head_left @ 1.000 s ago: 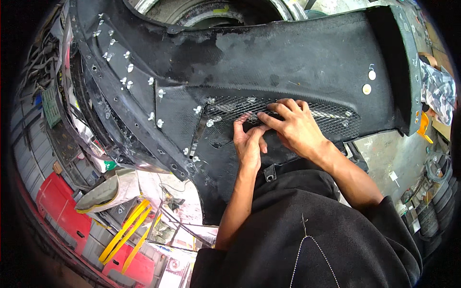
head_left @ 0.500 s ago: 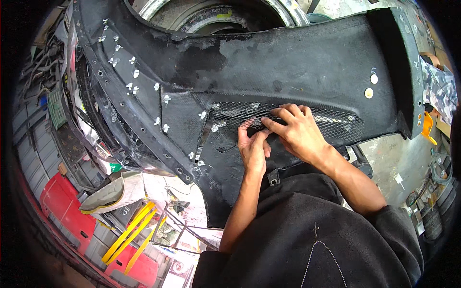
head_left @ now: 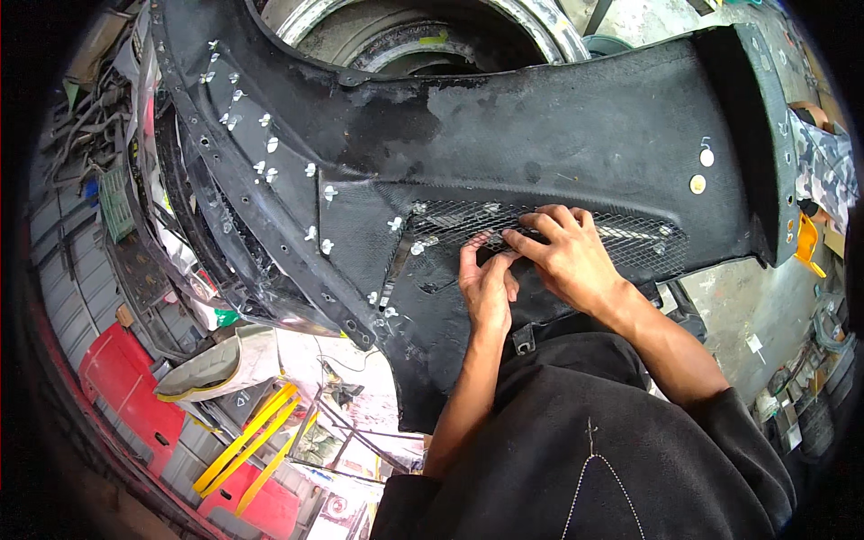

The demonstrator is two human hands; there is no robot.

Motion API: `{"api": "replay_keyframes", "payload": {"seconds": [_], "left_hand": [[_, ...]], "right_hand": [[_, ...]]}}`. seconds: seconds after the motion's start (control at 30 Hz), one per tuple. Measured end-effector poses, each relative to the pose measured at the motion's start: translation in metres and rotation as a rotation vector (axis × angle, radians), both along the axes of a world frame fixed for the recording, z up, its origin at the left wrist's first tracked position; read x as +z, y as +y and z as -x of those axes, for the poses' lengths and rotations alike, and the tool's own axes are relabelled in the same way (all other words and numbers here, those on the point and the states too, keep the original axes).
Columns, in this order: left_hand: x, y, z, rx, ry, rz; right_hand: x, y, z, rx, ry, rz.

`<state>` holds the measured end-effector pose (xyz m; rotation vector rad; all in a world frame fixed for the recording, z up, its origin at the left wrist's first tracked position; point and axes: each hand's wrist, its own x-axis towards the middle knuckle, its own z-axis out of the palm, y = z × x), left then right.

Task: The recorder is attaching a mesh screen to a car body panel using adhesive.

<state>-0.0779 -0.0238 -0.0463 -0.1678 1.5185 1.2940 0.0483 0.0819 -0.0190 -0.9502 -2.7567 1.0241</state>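
A large black car body panel (head_left: 558,117), probably a fender seen from its inner side, lies in front of me. Along its slot sits a strip of diamond wire mesh (head_left: 643,250). My left hand (head_left: 490,290) grips the mesh's near edge, its fingertips partly seen through the wires and its thumb near the right fingers. Bent fingers of my right hand (head_left: 571,252) press and pinch the mesh just to the right. Whether something small sits between the two hands is hidden. Several silver wing-shaped fasteners (head_left: 272,144) dot the panel's left part.
A wheel rim (head_left: 562,36) stands behind the panel. Left of it is dark car bodywork (head_left: 193,193). Red panels (head_left: 130,396) and yellow strips (head_left: 247,441) lie at the lower left. A person's camouflage-patterned clothing (head_left: 823,171) shows at the far right.
The whole view has shifted slightly, so the panel appears a little lower and to the right. Both hands keep nearly the same place and grip on the mesh.
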Motion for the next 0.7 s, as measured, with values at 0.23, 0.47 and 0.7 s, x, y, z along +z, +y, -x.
{"api": "replay_keyframes", "payload": {"seconds": [0.23,0.47,0.7], "left_hand": [[0.003,-0.004,-0.005,0.067,-0.092,0.012],[0.003,-0.001,0.006,0.078,-0.143,-0.016],[0.0,0.005,0.01,0.207,0.093,0.102]], "right_hand": [[0.0,0.0,-0.001,0.025,-0.017,-0.028],[-0.003,-0.004,0.002,0.031,-0.041,-0.094],[-0.002,-0.008,0.002,0.038,-0.066,-0.162]]}}
